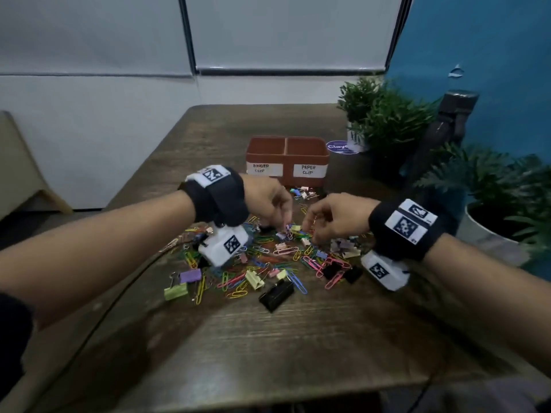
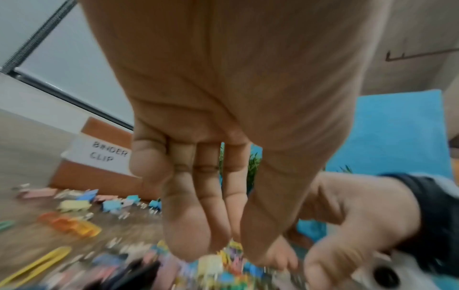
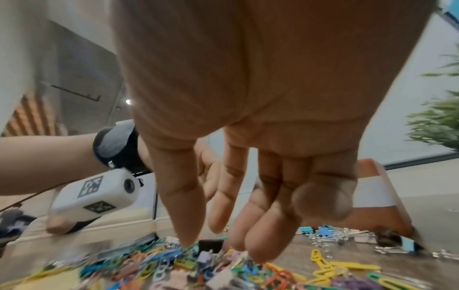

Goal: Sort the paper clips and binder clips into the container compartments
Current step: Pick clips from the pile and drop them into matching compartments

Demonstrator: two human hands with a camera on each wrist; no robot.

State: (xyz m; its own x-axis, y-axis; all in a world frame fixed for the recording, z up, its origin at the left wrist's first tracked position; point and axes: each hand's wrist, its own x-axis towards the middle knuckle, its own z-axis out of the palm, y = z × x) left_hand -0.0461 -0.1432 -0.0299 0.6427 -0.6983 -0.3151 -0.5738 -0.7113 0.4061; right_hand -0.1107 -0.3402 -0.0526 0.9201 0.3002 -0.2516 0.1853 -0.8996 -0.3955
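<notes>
A mixed heap of coloured wire paper clips and pastel and black metal binder clips [image 1: 268,257] is spread over the middle of a dark wooden table [image 1: 268,347]. Behind the heap, a terracotta-brown plastic two-compartment container [image 1: 287,160] is set upright; its left compartment is labelled "BINDER CLIP" and its right one "PAPER CLIP". A few small blue and pink binder clips [image 1: 302,192] are seen lying on the table just in front of the container.

The left hand [image 1: 269,204] is held over the far edge of the heap, its fingers [image 2: 196,231] stretched downward and close together, tips at the clips; whether anything is pinched cannot be told, as the left wrist view is blurred there. The right hand [image 1: 334,217] is held just beside it, fingers [image 3: 261,239] loosely extended down to the heap, tips at or just above the clips, and nothing is seen grasped.

Green potted plants [image 1: 387,120] are placed at the table's far right corner, against a blue wall [image 1: 492,55].
</notes>
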